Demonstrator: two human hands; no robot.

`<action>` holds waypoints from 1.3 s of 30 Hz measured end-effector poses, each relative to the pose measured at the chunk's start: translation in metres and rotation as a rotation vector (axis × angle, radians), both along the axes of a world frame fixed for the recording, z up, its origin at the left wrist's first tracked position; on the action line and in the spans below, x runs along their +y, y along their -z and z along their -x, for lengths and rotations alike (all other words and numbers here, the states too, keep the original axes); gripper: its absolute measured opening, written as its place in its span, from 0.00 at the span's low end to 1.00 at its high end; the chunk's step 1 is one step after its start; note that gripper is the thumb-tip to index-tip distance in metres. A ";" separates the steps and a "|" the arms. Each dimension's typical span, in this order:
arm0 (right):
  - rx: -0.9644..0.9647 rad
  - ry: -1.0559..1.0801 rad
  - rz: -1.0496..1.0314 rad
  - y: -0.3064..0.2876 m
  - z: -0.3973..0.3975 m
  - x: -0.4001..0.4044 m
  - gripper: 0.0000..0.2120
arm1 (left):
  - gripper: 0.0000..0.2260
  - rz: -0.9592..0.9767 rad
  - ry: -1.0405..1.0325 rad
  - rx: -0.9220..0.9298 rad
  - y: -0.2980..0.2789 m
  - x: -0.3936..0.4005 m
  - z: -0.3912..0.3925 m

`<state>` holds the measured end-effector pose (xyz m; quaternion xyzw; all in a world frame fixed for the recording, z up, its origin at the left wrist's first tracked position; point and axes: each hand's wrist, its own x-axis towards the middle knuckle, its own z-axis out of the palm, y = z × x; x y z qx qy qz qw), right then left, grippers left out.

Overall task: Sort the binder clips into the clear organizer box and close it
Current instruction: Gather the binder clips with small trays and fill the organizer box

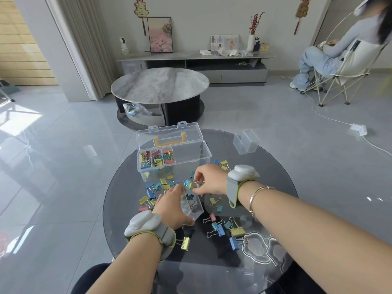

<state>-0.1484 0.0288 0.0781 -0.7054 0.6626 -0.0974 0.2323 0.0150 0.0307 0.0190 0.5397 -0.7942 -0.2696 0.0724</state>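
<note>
Glass table (pixel 131 187): left hand (pixel 169 205) grips clear bin (pixel 194 209); right hand (pixel 209 180) pinches clip (pixel 196 184)

Bright daylight, wide-angle view

Sun enters from the left, throwing white glare across the glossy floor (pixel 31 128); the dark glass counter (pixel 275 166) mirrors it faintly, edges bow outward, and the far wall looks slightly soft.

We see the clear box (pixel 191 153) standing open, lid upright, three small bins of clips inside at its left. Coloured clips (pixel 220 228) lie scattered on the glass before it.
</note>
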 end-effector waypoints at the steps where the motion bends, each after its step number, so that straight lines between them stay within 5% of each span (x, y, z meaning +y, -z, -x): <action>1: 0.025 -0.044 -0.021 -0.002 -0.003 0.003 0.15 | 0.39 0.005 0.000 -0.012 -0.001 0.000 0.001; 7: 0.050 -0.109 -0.215 -0.005 -0.017 0.007 0.18 | 0.41 0.023 -0.025 -0.019 0.000 0.000 0.002; 12: -0.442 0.098 -0.447 -0.020 -0.012 0.008 0.23 | 0.40 0.022 -0.032 -0.018 0.001 0.001 0.000; 16: -0.608 0.183 -0.482 -0.022 -0.007 0.011 0.14 | 0.41 0.013 -0.036 -0.001 0.001 0.001 -0.001; 22: -0.513 0.139 -0.299 -0.008 -0.006 0.015 0.07 | 0.41 -0.016 -0.053 0.027 0.002 0.002 -0.002; 31: -0.536 0.151 -0.108 0.000 0.001 0.010 0.12 | 0.39 -0.026 -0.051 0.043 0.000 0.004 -0.003; 36: -0.203 -0.025 -0.258 0.006 0.014 0.013 0.10 | 0.38 -0.023 -0.045 0.043 -0.002 0.005 -0.003; 39: -0.023 0.020 -0.158 0.018 0.018 0.013 0.23 | 0.38 -0.037 -0.052 0.073 -0.002 0.006 -0.003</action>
